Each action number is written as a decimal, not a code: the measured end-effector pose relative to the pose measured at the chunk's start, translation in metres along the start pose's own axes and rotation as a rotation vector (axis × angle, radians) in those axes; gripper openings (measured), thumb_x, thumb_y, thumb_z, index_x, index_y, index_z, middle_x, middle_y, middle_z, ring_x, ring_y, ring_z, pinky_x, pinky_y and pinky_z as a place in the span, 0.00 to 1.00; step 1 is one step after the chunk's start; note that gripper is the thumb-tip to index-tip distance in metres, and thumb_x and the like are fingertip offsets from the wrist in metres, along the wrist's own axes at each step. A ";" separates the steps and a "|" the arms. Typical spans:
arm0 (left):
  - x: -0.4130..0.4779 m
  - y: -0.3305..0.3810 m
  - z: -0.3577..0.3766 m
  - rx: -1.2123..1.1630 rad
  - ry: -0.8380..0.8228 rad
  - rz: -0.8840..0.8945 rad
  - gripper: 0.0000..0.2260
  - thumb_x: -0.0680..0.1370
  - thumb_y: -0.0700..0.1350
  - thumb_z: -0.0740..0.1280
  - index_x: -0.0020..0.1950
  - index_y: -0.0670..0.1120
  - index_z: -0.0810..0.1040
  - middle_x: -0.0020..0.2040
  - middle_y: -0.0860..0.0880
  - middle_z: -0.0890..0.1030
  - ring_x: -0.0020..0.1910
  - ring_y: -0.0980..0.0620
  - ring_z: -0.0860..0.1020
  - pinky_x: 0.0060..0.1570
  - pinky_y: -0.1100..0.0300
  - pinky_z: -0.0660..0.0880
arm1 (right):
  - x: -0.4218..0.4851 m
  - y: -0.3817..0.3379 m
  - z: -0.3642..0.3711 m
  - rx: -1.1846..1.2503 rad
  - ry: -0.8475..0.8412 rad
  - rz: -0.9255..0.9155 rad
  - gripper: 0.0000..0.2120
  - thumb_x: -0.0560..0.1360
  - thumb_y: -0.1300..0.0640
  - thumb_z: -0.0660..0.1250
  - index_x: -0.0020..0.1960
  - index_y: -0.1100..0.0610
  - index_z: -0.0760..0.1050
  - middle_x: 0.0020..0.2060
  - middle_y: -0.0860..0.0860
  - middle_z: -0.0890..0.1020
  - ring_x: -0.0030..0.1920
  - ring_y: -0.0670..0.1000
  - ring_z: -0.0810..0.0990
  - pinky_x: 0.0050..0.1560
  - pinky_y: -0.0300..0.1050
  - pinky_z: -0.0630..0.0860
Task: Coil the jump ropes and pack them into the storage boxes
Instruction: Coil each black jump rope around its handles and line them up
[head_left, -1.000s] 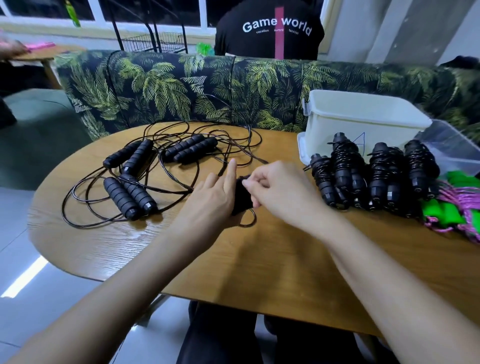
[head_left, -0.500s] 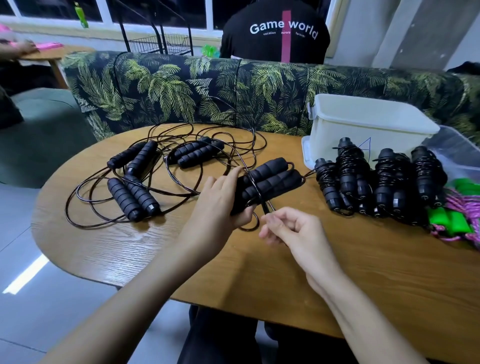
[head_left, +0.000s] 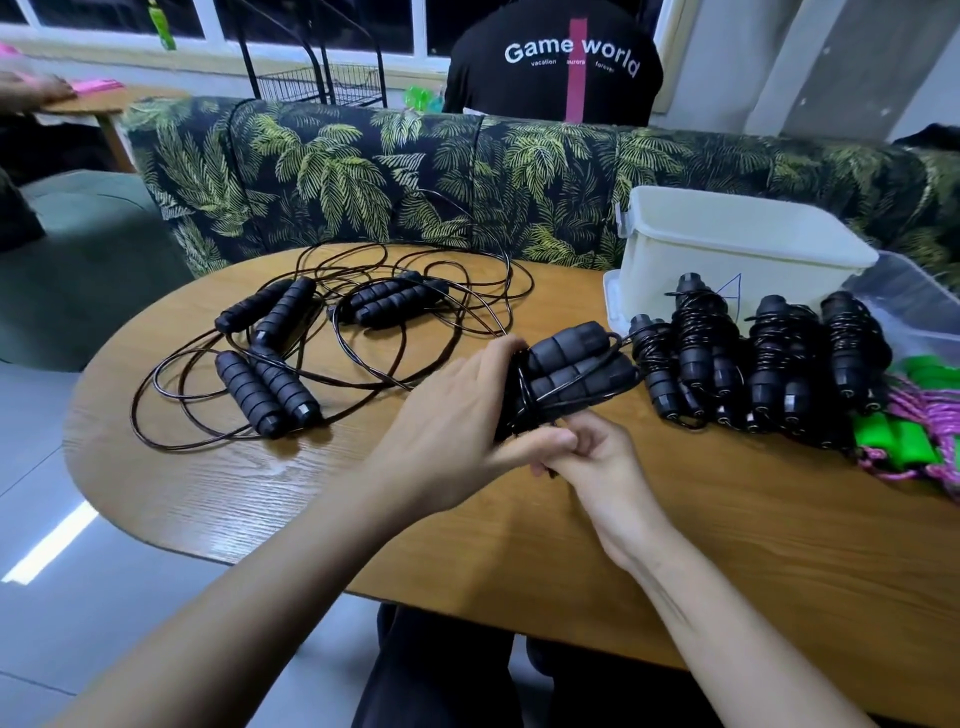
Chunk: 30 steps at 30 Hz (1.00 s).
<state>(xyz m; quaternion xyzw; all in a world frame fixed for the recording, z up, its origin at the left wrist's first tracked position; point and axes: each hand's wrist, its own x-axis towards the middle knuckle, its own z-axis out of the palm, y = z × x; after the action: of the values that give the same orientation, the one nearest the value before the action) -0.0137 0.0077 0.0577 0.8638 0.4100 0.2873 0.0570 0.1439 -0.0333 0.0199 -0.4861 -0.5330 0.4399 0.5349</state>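
Black from foam grips to thin cord (head_left: 523, 384), being wound just above the middle of the wooden table (head_left: 260, 483): clamping the left hand (head_left: 457, 415) round the near end of the jump rope (head_left: 571, 358), both handles paired side by side, and curling the right hand (head_left: 597, 462) just under the left thumb, apparently pinching the cord's loose end. Judging the rope light, with soft, grippy foam to squeeze and slick, springy cord likely to uncoil if slackened; so taking hold across both handles at once and pulling each turn taut. Leaving three loose ropes (head_left: 291, 353) tangled to the left and a row of wound bundles (head_left: 753, 358) unpacked to the right, against the white storage box (head_left: 737, 249).
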 end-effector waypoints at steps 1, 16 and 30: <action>0.001 0.000 0.001 0.004 0.009 -0.017 0.39 0.71 0.75 0.55 0.70 0.47 0.64 0.52 0.53 0.80 0.52 0.49 0.76 0.43 0.59 0.63 | -0.001 -0.001 0.001 0.001 -0.020 -0.006 0.08 0.77 0.65 0.67 0.40 0.58 0.76 0.29 0.50 0.82 0.33 0.45 0.77 0.39 0.34 0.73; 0.016 -0.040 -0.008 0.094 0.083 0.017 0.35 0.71 0.70 0.58 0.69 0.49 0.68 0.54 0.50 0.81 0.50 0.49 0.79 0.39 0.58 0.67 | 0.036 0.029 -0.100 -1.124 -0.252 -0.588 0.25 0.83 0.40 0.48 0.38 0.55 0.68 0.33 0.42 0.70 0.40 0.44 0.72 0.49 0.48 0.81; 0.012 -0.070 -0.010 0.030 0.154 0.097 0.34 0.72 0.74 0.57 0.67 0.50 0.67 0.54 0.47 0.81 0.51 0.48 0.77 0.46 0.55 0.70 | 0.041 0.000 -0.116 -0.705 -0.132 -0.200 0.18 0.72 0.36 0.63 0.32 0.46 0.77 0.30 0.38 0.79 0.34 0.44 0.75 0.43 0.45 0.71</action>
<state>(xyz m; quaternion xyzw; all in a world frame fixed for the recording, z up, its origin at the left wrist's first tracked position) -0.0605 0.0611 0.0474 0.8587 0.3750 0.3492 -0.0014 0.2614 0.0011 0.0305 -0.5566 -0.7300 0.2053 0.3392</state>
